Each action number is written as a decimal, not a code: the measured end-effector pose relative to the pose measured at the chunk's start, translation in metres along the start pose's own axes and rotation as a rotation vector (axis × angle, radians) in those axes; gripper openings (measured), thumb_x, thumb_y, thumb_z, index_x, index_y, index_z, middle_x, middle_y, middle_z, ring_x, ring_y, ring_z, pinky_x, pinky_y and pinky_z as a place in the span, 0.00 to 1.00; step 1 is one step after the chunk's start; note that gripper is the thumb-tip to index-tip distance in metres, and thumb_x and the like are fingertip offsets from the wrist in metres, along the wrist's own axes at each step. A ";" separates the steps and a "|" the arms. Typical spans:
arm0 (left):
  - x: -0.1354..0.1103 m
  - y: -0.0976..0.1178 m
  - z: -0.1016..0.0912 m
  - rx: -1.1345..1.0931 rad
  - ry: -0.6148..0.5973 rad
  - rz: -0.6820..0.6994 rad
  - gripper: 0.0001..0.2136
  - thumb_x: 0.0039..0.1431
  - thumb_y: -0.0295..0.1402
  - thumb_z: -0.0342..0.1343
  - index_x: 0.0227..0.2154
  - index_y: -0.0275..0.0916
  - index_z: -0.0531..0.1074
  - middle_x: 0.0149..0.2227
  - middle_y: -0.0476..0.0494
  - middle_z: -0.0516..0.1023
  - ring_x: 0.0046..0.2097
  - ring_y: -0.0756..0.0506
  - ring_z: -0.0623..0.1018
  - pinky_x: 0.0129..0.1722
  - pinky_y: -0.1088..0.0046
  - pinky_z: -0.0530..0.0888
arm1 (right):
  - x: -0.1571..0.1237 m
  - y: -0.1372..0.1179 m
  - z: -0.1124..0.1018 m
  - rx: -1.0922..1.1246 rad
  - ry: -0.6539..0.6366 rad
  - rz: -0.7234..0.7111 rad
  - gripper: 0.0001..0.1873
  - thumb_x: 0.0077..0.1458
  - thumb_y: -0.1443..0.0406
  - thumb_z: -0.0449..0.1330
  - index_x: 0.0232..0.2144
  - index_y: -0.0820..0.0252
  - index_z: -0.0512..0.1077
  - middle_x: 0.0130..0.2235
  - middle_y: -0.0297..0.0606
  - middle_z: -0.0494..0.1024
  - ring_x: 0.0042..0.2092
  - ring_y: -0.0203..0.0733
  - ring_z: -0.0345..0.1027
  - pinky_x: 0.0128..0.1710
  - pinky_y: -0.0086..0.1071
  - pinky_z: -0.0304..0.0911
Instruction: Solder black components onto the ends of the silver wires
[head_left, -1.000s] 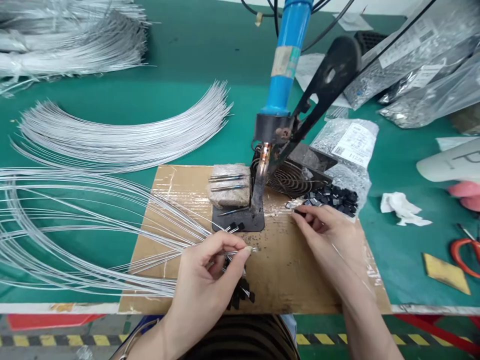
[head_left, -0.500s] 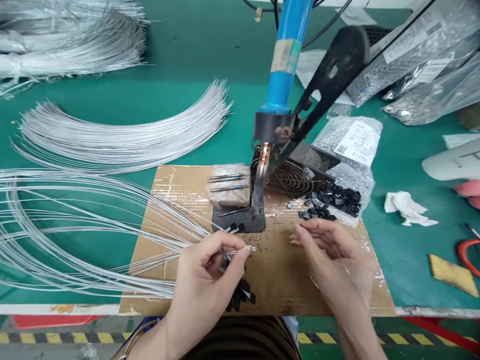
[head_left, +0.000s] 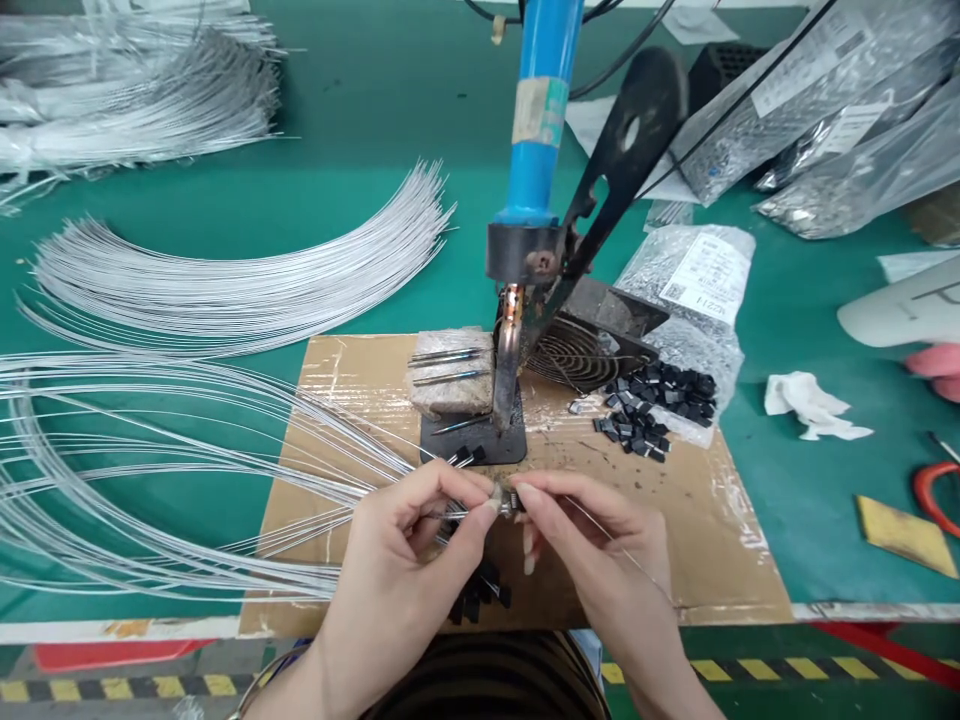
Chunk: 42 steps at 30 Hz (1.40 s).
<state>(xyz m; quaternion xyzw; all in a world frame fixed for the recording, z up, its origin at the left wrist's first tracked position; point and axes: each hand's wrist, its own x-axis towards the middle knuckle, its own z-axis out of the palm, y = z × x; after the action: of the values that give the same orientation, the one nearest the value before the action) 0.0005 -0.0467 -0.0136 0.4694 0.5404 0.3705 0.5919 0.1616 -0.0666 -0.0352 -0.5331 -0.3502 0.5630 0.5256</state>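
Observation:
My left hand (head_left: 420, 545) pinches the end of a thin silver wire (head_left: 322, 470) that runs from a loose bundle on the left. My right hand (head_left: 592, 540) is closed in a pinch on a small black part (head_left: 513, 499), pressed against the wire end at the left fingertips. Both hands meet over the cardboard sheet (head_left: 697, 540), just in front of the blue-handled soldering iron (head_left: 536, 130) held upright in its black stand (head_left: 480, 440). A pile of small black parts (head_left: 652, 400) lies to the right of the stand. Finished black parts (head_left: 480, 590) on wires hang below my left hand.
Curved bundles of silver wire (head_left: 225, 280) cover the green mat (head_left: 360, 110) at left and back. A fan grille (head_left: 570, 360) sits behind the stand. Plastic bags (head_left: 825, 110) of parts lie at back right. A tissue (head_left: 806, 405), red-handled cutters (head_left: 934, 485) and a yellow pad (head_left: 904, 530) lie at right.
My right hand left the pile of black parts and moved left with one part to meet my left fingertips at the wire end. My left hand stayed put.

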 end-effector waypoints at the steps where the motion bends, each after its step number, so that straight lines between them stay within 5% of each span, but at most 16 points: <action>1: 0.000 0.001 0.000 -0.023 -0.008 -0.002 0.06 0.62 0.27 0.62 0.29 0.39 0.78 0.35 0.47 0.85 0.35 0.50 0.83 0.37 0.82 0.77 | 0.000 0.001 0.001 0.001 -0.013 -0.015 0.04 0.61 0.64 0.69 0.36 0.50 0.86 0.27 0.31 0.79 0.23 0.31 0.72 0.24 0.22 0.72; 23: 0.004 0.006 0.003 0.004 0.020 0.018 0.07 0.61 0.25 0.62 0.27 0.38 0.77 0.34 0.46 0.85 0.33 0.50 0.83 0.34 0.81 0.77 | 0.001 0.004 0.000 -0.085 -0.001 -0.065 0.05 0.62 0.65 0.68 0.37 0.49 0.86 0.27 0.30 0.78 0.25 0.32 0.72 0.24 0.23 0.69; 28: 0.007 0.004 0.006 0.072 0.045 0.022 0.06 0.61 0.26 0.62 0.27 0.38 0.77 0.34 0.46 0.85 0.34 0.49 0.82 0.35 0.79 0.77 | -0.004 0.001 -0.004 -0.258 -0.020 -0.149 0.18 0.74 0.59 0.50 0.51 0.51 0.80 0.32 0.33 0.73 0.28 0.35 0.69 0.29 0.31 0.67; 32: 0.011 0.004 0.006 0.127 0.095 0.050 0.06 0.59 0.27 0.62 0.27 0.38 0.77 0.34 0.44 0.85 0.33 0.48 0.81 0.34 0.77 0.76 | -0.008 0.000 -0.002 -0.302 0.081 -0.133 0.16 0.74 0.59 0.48 0.56 0.48 0.70 0.32 0.30 0.75 0.28 0.36 0.67 0.28 0.32 0.61; 36: 0.015 0.007 0.006 0.137 0.098 0.059 0.06 0.58 0.26 0.62 0.26 0.37 0.76 0.33 0.45 0.84 0.32 0.49 0.80 0.32 0.78 0.75 | -0.007 0.001 -0.005 -0.387 0.111 -0.163 0.07 0.72 0.62 0.50 0.44 0.51 0.68 0.31 0.29 0.72 0.29 0.36 0.64 0.28 0.32 0.57; 39: 0.017 0.008 0.006 0.140 0.106 0.064 0.06 0.58 0.25 0.61 0.26 0.37 0.76 0.33 0.46 0.84 0.34 0.50 0.81 0.34 0.80 0.75 | -0.003 0.004 -0.011 -0.454 0.019 -0.255 0.14 0.72 0.65 0.49 0.31 0.55 0.62 0.28 0.29 0.64 0.28 0.36 0.58 0.27 0.33 0.54; 42: 0.020 0.008 0.005 0.160 0.116 0.066 0.06 0.59 0.25 0.61 0.27 0.37 0.76 0.33 0.47 0.84 0.33 0.50 0.81 0.33 0.80 0.74 | 0.001 0.004 -0.015 -0.445 -0.056 -0.312 0.15 0.72 0.68 0.49 0.29 0.55 0.60 0.30 0.31 0.64 0.31 0.36 0.58 0.31 0.32 0.55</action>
<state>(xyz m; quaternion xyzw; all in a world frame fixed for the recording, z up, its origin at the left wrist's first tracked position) 0.0088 -0.0265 -0.0116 0.5103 0.5859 0.3719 0.5079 0.1755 -0.0693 -0.0417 -0.5592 -0.5576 0.3991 0.4659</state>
